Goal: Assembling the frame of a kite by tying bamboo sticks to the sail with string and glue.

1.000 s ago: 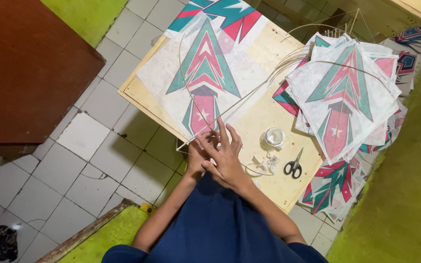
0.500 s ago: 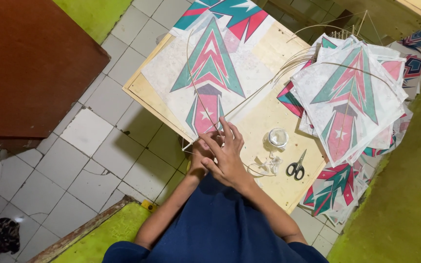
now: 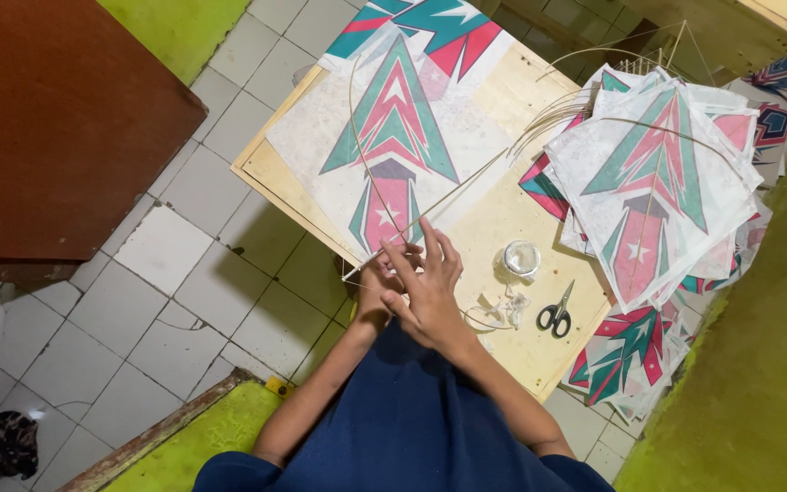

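Two thin bamboo spars [image 3: 384, 196] cross on the paper kite [image 3: 393, 150] just beyond our left hand [image 3: 377, 278] and right hand [image 3: 430, 287], both pinching its lower tip, so we should keep it flat and taut.

Black-handled scissors [image 3: 556, 314] near a tape roll [image 3: 522, 258], beside stacked kites [image 3: 658, 182]

A kite [image 3: 393, 146] lies on the wooden board [image 3: 503, 228], with the scissors [image 3: 556, 312] to its right. A stack of kites [image 3: 658, 182] sits behind the scissors.
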